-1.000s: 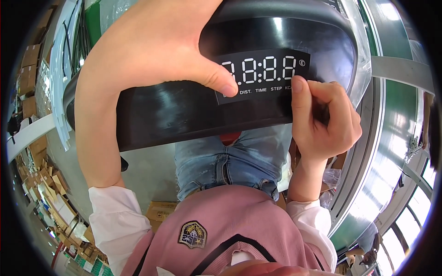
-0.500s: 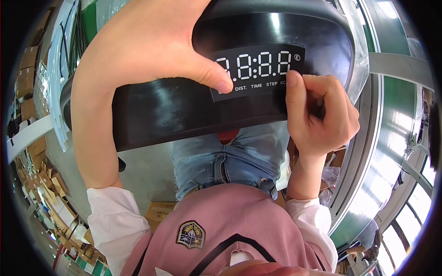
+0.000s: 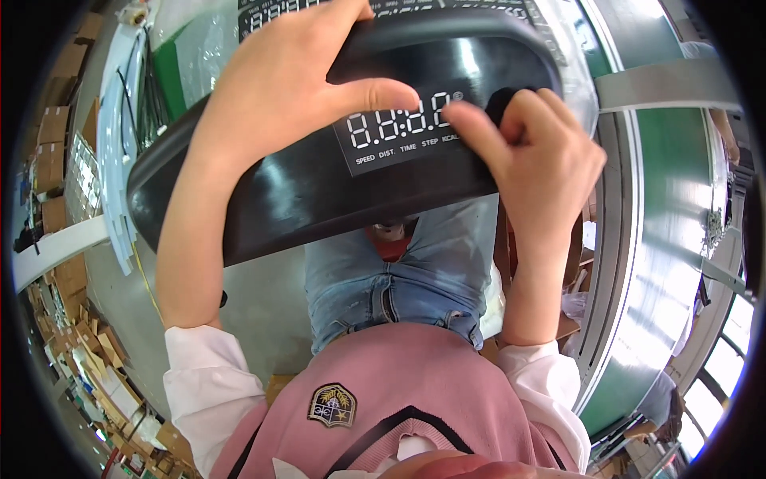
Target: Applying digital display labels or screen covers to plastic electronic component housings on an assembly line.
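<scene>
A glossy black plastic console housing [image 3: 319,199] lies tilted across my lap, its left end lower than its right. On its face is a dark display label [image 3: 363,160] with white segmented digits and a row of small lettering below. My left hand [image 3: 291,84] grips the housing from above, with the fingers over the far edge and the thumb stretched along the label's upper edge. My right hand [image 3: 546,148] is over the housing's right end, fingers curled and thumb pointing at the label's right side. A dark patch shows beside its curled fingers; what they hold is unclear.
Beyond the housing lies a dark sheet of similar display labels [image 3: 271,20] next to clear plastic film [image 3: 207,64]. A metal-edged green bench [image 3: 674,184] runs along the right. Cardboard boxes [image 3: 88,335] are piled at the left. A person [image 3: 658,399] is at the lower right.
The housing has shifted left and toward me, tilting further. My left thumb has moved up off the lower lettering. My right thumb has swung left, away from the curled fingers.
</scene>
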Motion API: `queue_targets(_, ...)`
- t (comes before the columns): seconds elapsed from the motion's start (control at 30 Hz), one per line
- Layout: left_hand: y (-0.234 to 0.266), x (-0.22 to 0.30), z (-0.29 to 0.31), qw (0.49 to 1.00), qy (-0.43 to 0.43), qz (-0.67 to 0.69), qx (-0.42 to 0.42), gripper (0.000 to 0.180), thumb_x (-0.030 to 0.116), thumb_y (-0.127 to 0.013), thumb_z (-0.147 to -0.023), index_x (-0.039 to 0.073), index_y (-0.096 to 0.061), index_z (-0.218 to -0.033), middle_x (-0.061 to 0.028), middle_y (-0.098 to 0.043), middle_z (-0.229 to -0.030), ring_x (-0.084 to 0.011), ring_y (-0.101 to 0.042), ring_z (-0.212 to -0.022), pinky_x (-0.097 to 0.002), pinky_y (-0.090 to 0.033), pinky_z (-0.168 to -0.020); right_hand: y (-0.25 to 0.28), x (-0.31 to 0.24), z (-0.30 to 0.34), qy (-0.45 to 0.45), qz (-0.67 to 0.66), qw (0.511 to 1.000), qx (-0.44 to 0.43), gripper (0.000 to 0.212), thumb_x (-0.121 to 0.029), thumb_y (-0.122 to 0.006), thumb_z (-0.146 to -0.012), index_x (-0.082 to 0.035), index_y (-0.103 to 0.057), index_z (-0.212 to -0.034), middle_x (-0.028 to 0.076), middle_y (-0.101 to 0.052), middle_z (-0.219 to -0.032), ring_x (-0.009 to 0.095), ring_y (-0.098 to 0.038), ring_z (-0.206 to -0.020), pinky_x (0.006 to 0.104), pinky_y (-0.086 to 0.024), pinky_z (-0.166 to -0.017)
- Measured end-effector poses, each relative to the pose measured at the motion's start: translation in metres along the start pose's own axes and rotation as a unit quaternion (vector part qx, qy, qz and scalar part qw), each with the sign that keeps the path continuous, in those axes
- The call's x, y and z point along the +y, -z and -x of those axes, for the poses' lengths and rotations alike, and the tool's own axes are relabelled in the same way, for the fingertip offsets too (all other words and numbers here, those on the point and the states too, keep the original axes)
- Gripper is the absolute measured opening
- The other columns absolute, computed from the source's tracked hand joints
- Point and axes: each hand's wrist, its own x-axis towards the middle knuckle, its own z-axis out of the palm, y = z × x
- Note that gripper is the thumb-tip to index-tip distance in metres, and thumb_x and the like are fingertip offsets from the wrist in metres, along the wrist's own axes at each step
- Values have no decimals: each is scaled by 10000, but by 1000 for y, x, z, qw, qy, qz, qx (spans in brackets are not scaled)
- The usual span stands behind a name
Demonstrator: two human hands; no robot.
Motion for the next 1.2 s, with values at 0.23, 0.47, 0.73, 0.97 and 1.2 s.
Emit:
queue_targets(0.23,-13,-19,6,990,-59,2,124,710,608,-749,-719,-4,-582,-1037,-215,-679,-849,-396,-674,-830,-452,-537,-743,2,42,17,-134,-217,962,98,356,-199,-855,-691,-39,-687,-962,26,-587,-888,125,-568,-792,271,-446,-638)
queue_targets(0.47,-5,5,40,961,-109,-97,233,670,544,-777,-719,-2,-587,-1058,-205,-670,-968,-366,-664,-879,-412,-539,-761,1,44,0,-60,-239,968,52,732,-301,-898,-594,-9,-613,-1202,44,-622,-1040,178,-610,-906,314,-478,-789)
queue_targets(0.73,22,98,142,825,-297,-152,457,547,450,-744,-794,-1,-630,-1081,-150,-680,-1026,-302,-662,-906,-417,-530,-746,133,32,72,-7,-400,916,17,910,-327,-964,-393,9,-603,-1158,104,-647,-1004,192,-624,-937,329,-480,-893)
queue_targets(0.97,59,161,209,785,-395,-132,458,295,290,-648,-912,32,-646,-1054,-148,-687,-1000,-305,-640,-878,-466,-478,-820,341,261,317,38,-636,745,197,1054,-367,-836,-601,-67,-350,-1487,195,-370,-1511,395,-359,-1387,570,-273,-1152)
queue_targets(1.2,21,140,167,793,-431,-2,431,131,151,-696,-806,33,-643,-826,-131,-661,-931,-314,-624,-823,-423,-482,-713,486,80,373,-115,-113,874,458,686,-196,-722,-710,17,-531,-1334,235,-559,-1320,425,-571,-1164,565,-488,-975)
